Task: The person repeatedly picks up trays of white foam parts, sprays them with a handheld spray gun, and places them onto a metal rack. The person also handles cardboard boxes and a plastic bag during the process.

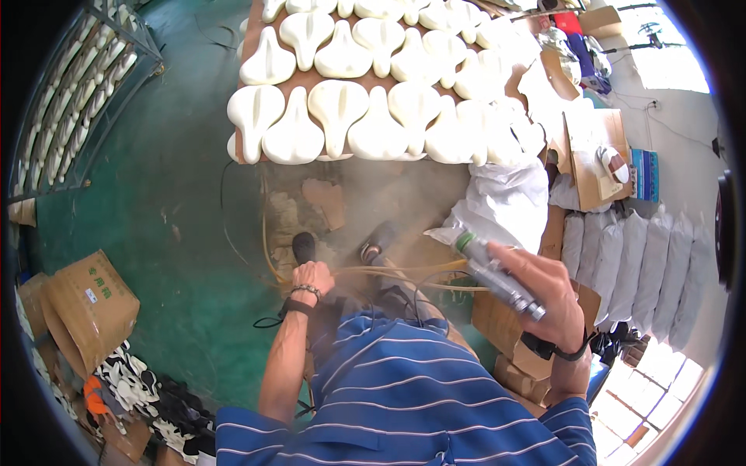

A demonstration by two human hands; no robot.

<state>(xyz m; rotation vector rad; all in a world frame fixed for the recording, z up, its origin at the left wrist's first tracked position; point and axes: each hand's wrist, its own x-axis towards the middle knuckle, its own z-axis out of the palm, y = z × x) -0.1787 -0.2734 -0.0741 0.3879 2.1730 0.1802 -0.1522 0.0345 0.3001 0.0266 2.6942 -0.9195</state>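
My right hand (548, 291) is raised at the right, wrapped round a silver spray gun (501, 283) with a green part at its far end. The gun is slightly blurred. Low in front of my body, my left hand (312, 278) is closed in a fist round a yellowish hose (373, 271), which stretches from there toward the right. Pale bicycle saddle pads (338, 109) stand in rows on a brown board ahead, apart from both hands. Haze hangs over the floor between the board and my feet.
A white plastic sack (505, 202) lies below the board's right end. Cardboard boxes (93, 307) stand at the left, near a rack (116, 93) of more pads. Long wrapped white bundles (641, 264) line the right wall. Hoses and a dark cable cross the floor near my feet.
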